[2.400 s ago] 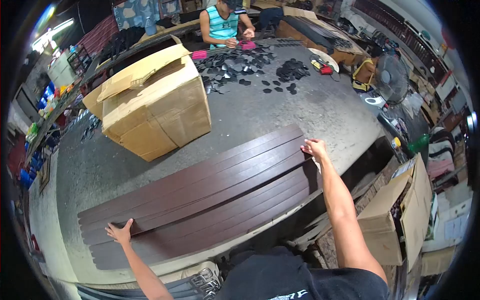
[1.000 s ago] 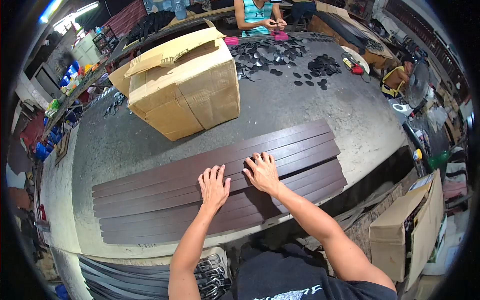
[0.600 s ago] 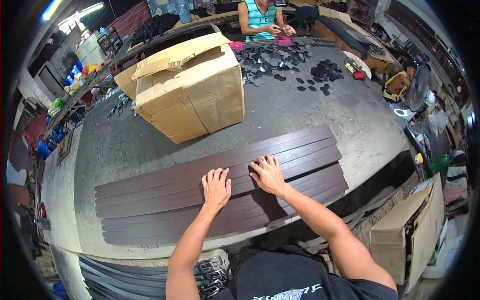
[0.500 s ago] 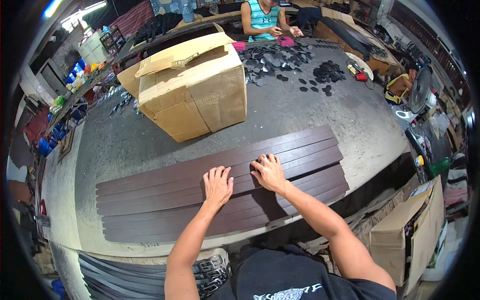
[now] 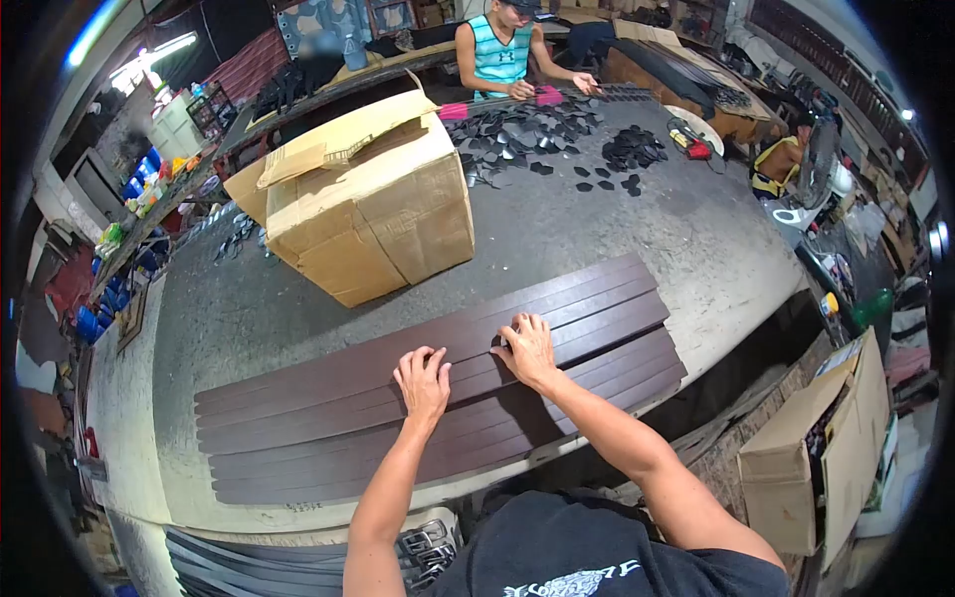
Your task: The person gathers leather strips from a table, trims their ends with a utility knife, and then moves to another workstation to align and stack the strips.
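Note:
Long dark brown strips lie side by side across the near part of the table. A dark gap runs between the upper and lower groups at the right. My left hand rests on the strips near their middle, its fingers bent and pressed together. To its right, my right hand touches the upper strips, with thumb and fingers curled toward each other. Whether either hand pinches a strip edge is too small to tell.
An open cardboard box stands on the table beyond the strips. Black cut pieces lie farther back, near a person in a striped top. Another box is at the lower right. Black straps with buckles lie at the lower left.
The view has shifted, so the box and strips appear lower. My hands remain over the strips, with the left fingers bent more. The person across the table has moved their hands apart.

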The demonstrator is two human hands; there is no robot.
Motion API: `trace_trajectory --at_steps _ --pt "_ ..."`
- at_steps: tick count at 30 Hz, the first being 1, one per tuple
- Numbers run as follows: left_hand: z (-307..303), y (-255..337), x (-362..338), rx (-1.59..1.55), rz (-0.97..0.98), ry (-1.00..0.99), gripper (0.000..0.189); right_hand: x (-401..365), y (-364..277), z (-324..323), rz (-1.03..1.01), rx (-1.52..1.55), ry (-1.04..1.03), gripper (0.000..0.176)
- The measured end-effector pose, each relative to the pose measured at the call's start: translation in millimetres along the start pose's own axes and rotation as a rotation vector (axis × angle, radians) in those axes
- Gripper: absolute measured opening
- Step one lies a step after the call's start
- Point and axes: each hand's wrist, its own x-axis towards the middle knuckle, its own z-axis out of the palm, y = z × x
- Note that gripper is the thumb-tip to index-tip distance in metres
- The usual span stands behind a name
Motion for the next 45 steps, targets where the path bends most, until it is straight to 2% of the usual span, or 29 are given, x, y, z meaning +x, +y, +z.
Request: trace_trajectory --at_steps 3,7,12,18,21,22,24,25,26,27,30,32,33,34,36,37,38,39,40,41,42,43,45 --pt "3 -1 -4 -0.001 -0.057 0.011 0.026 -9 3 6 0.065 0.048 0.006 0.029" --pt "0 3 -3 -0.01 -0.058 0.018 0.028 -34 15 -1 0.199 0.051 0.168 0.032" --pt "3 6 -3 0.033 -0.027 0.005 0.034 -91 22 -43 0.31 0.074 0.259 0.034" --pt "5 6 -3 0.091 -0.02 -0.014 0.036 -210 11 -98 0.419 0.213 0.073 0.028" --pt "7 10 0 0.174 0.046 0.077 0.035 -279 3 -120 0.415 0.387 -0.028 0.026" --pt "-1 31 3 0.216 -0.045 0.037 0.033 -306 1 -122 0.414 0.478 -0.044 0.026" --pt "1 58 3 0.138 -0.082 0.028 0.032 -352 -12 -143 0.513 0.575 -0.213 0.032" --pt "9 69 4 -0.014 0.016 0.099 0.03 -380 -16 -146 0.519 0.598 -0.232 0.034" --pt "33 81 8 -0.336 -0.024 0.122 0.029 -403 -20 -157 0.505 0.623 -0.275 0.033" --pt "-24 189 -2 -0.395 0.175 0.294 0.025 -429 -26 -164 0.54 0.624 -0.265 0.032" --pt "-59 345 -42 -0.911 0.282 0.156 0.017 -500 -41 -194 0.691 0.713 -0.229 0.028" --pt "-106 446 -101 -1.145 0.401 -0.092 0.015 -560 -46 -203 0.744 0.803 -0.15 0.029" --pt "-127 491 -136 -1.444 0.533 -0.288 0.009 -589 -46 -204 0.757 0.85 -0.111 0.03" --pt "-154 534 -174 -1.946 0.49 -0.711 0.007 -622 -45 -202 0.802 0.858 -0.088 0.031" --pt "-213 602 -242 -2.058 1.011 -1.002 0.017 -687 -51 -193 0.908 0.89 -0.03 0.032" --pt "-241 629 -278 -2.097 1.277 -1.154 0.026 -697 -84 -257 1.121 0.889 -0.103 0.031" --pt "-266 649 -318 -2.276 1.255 -1.406 0.035 -736 -70 -231 1.039 0.819 -0.084 0.03" --pt "-287 668 -353 -2.442 1.198 -1.661 0.044 -764 -79 -223 1.188 0.946 0.098 0.033" --pt "-296 694 -383 -2.55 1.376 -2.083 0.058 -792 -86 -215 1.317 1.068 0.284 0.036" --pt "-329 715 -395 -2.32 1.667 -2.471 0.07 -828 -70 -176 1.292 0.878 0.358 0.036" --pt "-350 713 -414 -2.171 1.531 -2.867 0.075 -835 -92 -208 1.339 0.756 0.393 0.037" --pt "-364 710 -435 -2.115 1.38 -3.139 0.071 -846 -111 -229 1.424 0.764 0.486 0.035" --pt "-395 706 -478 -2.204 0.813 -3.586 0.062 -872 -133 -241 1.564 0.754 0.663 0.034"
